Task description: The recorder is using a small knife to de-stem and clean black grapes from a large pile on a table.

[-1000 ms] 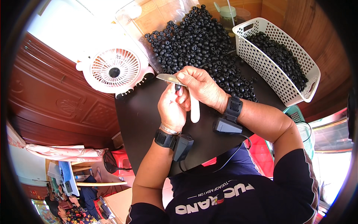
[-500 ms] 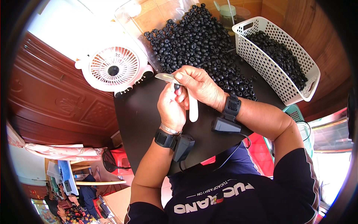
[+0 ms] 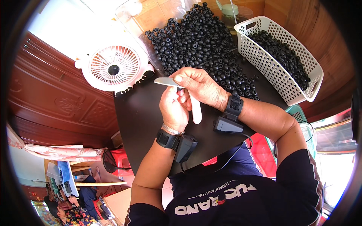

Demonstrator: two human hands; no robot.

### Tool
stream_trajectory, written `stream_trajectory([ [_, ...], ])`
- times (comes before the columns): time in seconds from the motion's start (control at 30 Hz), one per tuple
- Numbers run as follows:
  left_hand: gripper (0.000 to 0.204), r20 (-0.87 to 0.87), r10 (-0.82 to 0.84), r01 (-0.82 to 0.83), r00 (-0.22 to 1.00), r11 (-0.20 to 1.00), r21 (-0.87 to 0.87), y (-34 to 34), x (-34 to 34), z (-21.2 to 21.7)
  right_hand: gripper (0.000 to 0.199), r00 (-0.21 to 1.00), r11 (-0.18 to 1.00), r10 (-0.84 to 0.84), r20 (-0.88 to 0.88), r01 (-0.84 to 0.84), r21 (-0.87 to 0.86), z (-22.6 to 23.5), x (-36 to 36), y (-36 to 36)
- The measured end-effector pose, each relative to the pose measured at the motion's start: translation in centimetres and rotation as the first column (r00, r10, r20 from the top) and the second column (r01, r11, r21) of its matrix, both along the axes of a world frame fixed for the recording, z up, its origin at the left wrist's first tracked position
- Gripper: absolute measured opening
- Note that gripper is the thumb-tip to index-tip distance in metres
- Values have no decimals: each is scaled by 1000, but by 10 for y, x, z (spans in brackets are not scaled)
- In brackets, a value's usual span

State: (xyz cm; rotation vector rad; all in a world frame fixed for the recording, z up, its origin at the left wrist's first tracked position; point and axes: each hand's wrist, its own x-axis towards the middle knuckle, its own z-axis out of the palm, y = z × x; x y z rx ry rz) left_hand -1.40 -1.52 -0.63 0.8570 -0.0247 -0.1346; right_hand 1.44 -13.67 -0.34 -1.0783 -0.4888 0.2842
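My right hand [image 3: 206, 89] is closed round a small knife with a white handle [image 3: 196, 111] and a short metal blade [image 3: 164, 81]. The blade points left, and the handle hangs below the fingers. Pinched in the fingertips of my left hand [image 3: 174, 113] is a small black rounded piece [image 3: 180, 91]. It sits right beneath the knife's blade; whether the edge touches it is hard to see. Just beyond my hands spreads a large heap of similar black pieces [image 3: 196, 41], many with a hole in one end.
A white perforated basket [image 3: 264, 68] at the right holds more black pieces. At the left edge of the dark table [image 3: 141, 132] stands a pink and white fan [image 3: 113, 70]. A lidded container [image 3: 230, 17] is behind the heap. Someone else [image 3: 75, 211] is at the lower left.
The knife has shifted slightly left and down, and its blade now covers more of the black piece. My left hand has hardly moved.
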Motion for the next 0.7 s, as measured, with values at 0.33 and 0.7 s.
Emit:
stream_trajectory([
  [0.33, 17, 94, -179, 184, 979, 982, -44, 1, 2, 6, 30, 998, 995, 8, -68, -1, 100, 5, 0, -4],
  [0.7, 18, 93, -130, 133, 987, 991, -29, 4, 1, 2, 29, 999, 999, -9, -32, 10, 46, 0, 1, -1],
])
